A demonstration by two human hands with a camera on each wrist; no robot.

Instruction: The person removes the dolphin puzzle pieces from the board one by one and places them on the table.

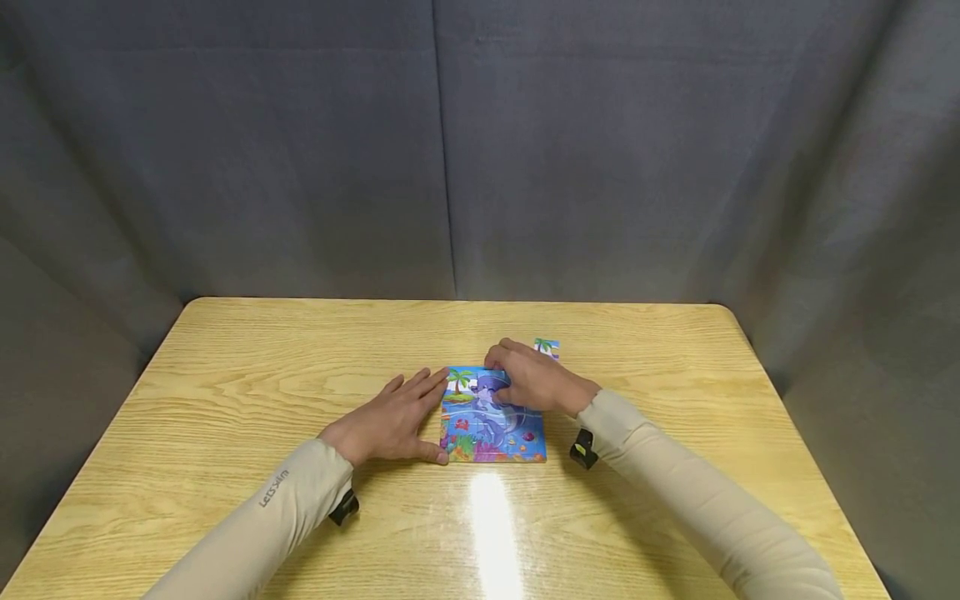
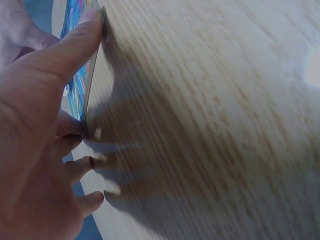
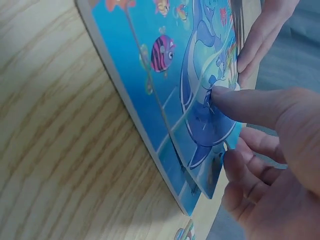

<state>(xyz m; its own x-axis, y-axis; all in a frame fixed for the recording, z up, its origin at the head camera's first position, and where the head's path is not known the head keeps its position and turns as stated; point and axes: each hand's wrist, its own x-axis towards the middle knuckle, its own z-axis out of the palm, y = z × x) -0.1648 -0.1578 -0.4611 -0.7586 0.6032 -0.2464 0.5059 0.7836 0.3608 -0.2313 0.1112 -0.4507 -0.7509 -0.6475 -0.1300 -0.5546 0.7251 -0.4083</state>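
A square jigsaw puzzle (image 1: 468,437) with a dolphin and sea picture lies flat on the table. My left hand (image 1: 393,423) is spread at its left side, thumb and fingertips touching the edge. Over the puzzle's upper part, my right hand (image 1: 538,379) pinches a puzzle piece (image 3: 206,172); the thumb (image 3: 227,102) lies on its printed face and the curled fingers are at its far edge. That piece stands slightly proud of the surface around it in the right wrist view. Part of the upper right picture is hidden under the right hand.
A small loose picture piece (image 1: 548,344) with a palm tree lies on the wooden table (image 1: 300,333) just beyond the right hand, partly covered by it. Grey curtains (image 1: 300,167) hang behind the table and at both sides. Light glares off the near tabletop.
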